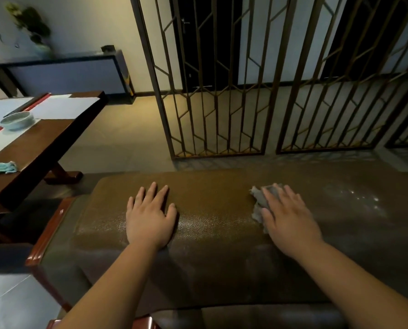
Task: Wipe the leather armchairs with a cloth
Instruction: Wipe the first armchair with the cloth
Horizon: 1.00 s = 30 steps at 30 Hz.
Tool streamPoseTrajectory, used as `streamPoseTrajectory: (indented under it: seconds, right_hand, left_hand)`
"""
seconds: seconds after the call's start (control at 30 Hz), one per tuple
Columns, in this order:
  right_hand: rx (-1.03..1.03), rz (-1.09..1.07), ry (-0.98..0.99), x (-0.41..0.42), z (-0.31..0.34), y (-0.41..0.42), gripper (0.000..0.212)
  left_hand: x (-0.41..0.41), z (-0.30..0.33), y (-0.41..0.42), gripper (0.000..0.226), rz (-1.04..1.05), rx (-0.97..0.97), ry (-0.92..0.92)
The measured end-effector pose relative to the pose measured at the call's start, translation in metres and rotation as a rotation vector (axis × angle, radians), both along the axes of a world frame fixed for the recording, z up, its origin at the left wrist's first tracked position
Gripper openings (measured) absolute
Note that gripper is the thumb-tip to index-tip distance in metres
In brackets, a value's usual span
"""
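I judge the wiping is under way on the top of the brown leather armchair [222, 210] back: a pale smeared patch shows to the right of the cloth, while the front face below and any other chair look untouched, so most of the job remains. My right hand [290, 219] lies flat, fingers straight, pressing the grey cloth [260, 198] onto the leather. My left hand [149, 218] rests well apart, fingers spread flat on the bare leather, both forearms reaching forward.
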State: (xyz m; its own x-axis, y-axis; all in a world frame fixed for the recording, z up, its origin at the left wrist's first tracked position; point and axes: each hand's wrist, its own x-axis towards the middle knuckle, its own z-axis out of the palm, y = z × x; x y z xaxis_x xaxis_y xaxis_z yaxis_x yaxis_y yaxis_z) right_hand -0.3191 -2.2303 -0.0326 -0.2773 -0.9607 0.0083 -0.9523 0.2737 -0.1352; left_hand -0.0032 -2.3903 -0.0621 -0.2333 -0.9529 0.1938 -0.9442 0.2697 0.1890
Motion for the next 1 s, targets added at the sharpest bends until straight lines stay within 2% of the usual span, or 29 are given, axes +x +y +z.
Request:
streamPoseTrajectory:
  seconds: [0.1, 0.2, 0.27, 0.3, 0.4, 0.5, 0.57, 0.7, 0.77, 0.83, 0.9, 1.0]
  right_hand:
    - [-0.001, -0.042, -0.003, 0.03, 0.0, -0.002, 0.064]
    - [-0.039, 0.223, 0.003, 0.07, -0.008, -0.003, 0.063]
    - [-0.016, 0.386, 0.011, 0.061, -0.009, -0.002, 0.063]
    - [-0.017, 0.395, 0.02, 0.043, -0.008, -0.003, 0.063]
    - [-0.01, 0.12, 0.023, -0.032, -0.007, -0.008, 0.065]
    - [0.056, -0.099, -0.007, -0.066, -0.004, -0.013, 0.065]
    - [0.038, -0.093, -0.034, -0.044, -0.007, -0.019, 0.066]
    - [-0.008, 0.233, -0.064, 0.007, -0.012, -0.015, 0.068]
    - [-0.006, 0.287, -0.072, -0.005, -0.01, -0.021, 0.066]
    - [0.008, 0.235, -0.065, -0.035, -0.009, -0.042, 0.062]
    - [0.079, 0.078, -0.094, -0.065, -0.001, -0.071, 0.061]
    - [0.136, -0.096, -0.146, -0.064, 0.007, -0.112, 0.061]
  left_hand:
    - [-0.005, 0.002, -0.002, 0.074, 0.023, 0.05, -0.048]
    - [-0.014, 0.008, -0.003, 0.079, 0.042, 0.132, -0.104]
    - [-0.023, 0.018, -0.006, 0.085, 0.027, 0.173, -0.162]
    - [-0.032, 0.024, -0.007, 0.09, -0.013, 0.189, -0.172]
    - [-0.082, 0.034, -0.003, 0.088, -0.204, 0.211, -0.099]
    - [-0.13, 0.025, 0.012, 0.081, -0.206, 0.192, -0.069]
    - [-0.14, 0.017, 0.017, 0.082, -0.149, 0.146, -0.083]
    - [-0.134, 0.01, 0.012, 0.081, -0.152, 0.096, -0.081]
    - [-0.134, 0.007, 0.013, 0.08, -0.154, 0.071, -0.07]
    - [-0.135, 0.004, 0.013, 0.08, -0.151, 0.06, -0.077]
    - [-0.133, 0.003, 0.013, 0.079, -0.158, 0.04, -0.078]
    - [-0.133, 0.004, 0.013, 0.077, -0.162, 0.015, -0.051]
